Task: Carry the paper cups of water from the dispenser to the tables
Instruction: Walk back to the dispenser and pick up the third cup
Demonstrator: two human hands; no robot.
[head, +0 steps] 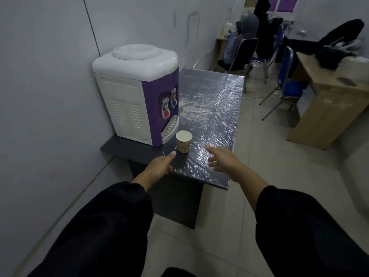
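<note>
Both hands empty, near cup (183,141) on table (215,116).
Left hand (159,165) loosely curled, right hand (221,158) spread; cup between, untouched.

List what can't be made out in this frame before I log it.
- Water level in the cup: head view; the inside shows only pale, too small and dim to tell.
- Print on the cup: too small to read.
- Left hand fingers: curled under the palm, only the thumb shows.
- Dispenser taps: seen edge-on, their labels unreadable.
- Seated person at the back: small, dim, partly behind a chair.
</note>
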